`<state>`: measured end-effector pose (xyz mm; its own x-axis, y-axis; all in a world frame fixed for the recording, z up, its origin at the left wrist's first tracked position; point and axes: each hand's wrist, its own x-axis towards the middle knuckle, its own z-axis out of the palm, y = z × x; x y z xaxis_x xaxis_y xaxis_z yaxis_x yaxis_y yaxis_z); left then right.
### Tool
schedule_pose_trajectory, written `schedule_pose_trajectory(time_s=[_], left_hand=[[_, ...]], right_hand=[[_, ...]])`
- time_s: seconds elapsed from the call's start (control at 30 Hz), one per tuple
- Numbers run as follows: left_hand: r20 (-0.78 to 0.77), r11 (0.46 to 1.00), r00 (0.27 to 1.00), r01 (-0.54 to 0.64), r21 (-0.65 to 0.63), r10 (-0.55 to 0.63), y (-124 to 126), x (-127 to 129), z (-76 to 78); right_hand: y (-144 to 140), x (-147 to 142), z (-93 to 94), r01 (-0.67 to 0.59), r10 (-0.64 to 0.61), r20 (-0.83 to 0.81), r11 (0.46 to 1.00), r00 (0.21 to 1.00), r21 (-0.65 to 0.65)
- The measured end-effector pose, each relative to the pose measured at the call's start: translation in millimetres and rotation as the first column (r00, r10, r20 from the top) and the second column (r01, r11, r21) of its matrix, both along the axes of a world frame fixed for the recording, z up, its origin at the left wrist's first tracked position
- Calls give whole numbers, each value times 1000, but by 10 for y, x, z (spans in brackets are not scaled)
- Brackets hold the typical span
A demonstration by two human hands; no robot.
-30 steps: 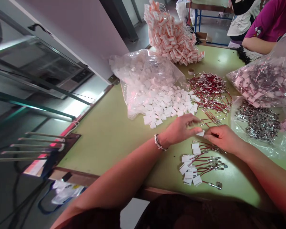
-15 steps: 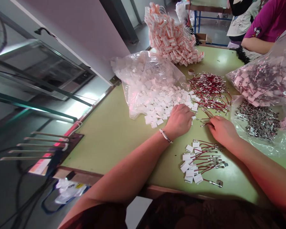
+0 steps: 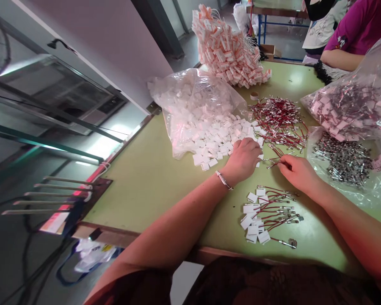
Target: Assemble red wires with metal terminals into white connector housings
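Note:
My left hand point(image 3: 243, 159) lies palm down on the near edge of a spill of small white plastic housings point(image 3: 216, 142), fingers curled over them; what is under the fingers is hidden. My right hand point(image 3: 296, 171) pinches the end of a loose red wire point(image 3: 273, 163) with metal terminals, at the near edge of a heap of red wires point(image 3: 279, 118). Nearer to me, between my forearms, lies a small batch of red wires fitted with white housings point(image 3: 263, 214).
The green table point(image 3: 146, 178) carries an opened clear bag of white housings point(image 3: 193, 101), a bag of metal parts point(image 3: 343, 161), a fuller bag point(image 3: 349, 110) and a pink-white bundle point(image 3: 228, 46). A co-worker's arm point(image 3: 339, 59) rests at the far right. A rack of metal rods point(image 3: 51, 195) stands left.
Both hands moved away from me, from above the finished batch to the piles. My left hand came down on the white housings and my right hand reached the loose red wires.

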<state>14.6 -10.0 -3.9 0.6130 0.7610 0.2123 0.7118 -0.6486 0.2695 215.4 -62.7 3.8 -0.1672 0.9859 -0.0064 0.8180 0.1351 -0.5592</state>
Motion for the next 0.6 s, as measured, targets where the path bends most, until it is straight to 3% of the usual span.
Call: schedule_pose_trajectory(time_s=[0.1,0.2,0.3,0.37,0.43,0.6], left_hand=[[154,1000,988,-17,-10,18,-56,1,35],[355,981,933,4,-195,67,-164,-20,83],[532,873,833,140,-467,151,-261,-33,87],[595,785,771,217,-580,226,-287,-34,71],[613,737,739,245,-630,279,-283,-35,57],[632,719,718,271,-640,293,-244,-43,60]], right_hand=[[-35,3,32,-2,7,-59,997,998,78],[-76,1,73,-17,40,-110,979,993,202],[-97,1,85,-81,108,-90,963,990,257],[-97,10,74,-96,116,-64,962,991,254],[-92,24,60,-94,111,-57,965,992,245],[-89,48,61,-127,132,-4,963,991,237]])
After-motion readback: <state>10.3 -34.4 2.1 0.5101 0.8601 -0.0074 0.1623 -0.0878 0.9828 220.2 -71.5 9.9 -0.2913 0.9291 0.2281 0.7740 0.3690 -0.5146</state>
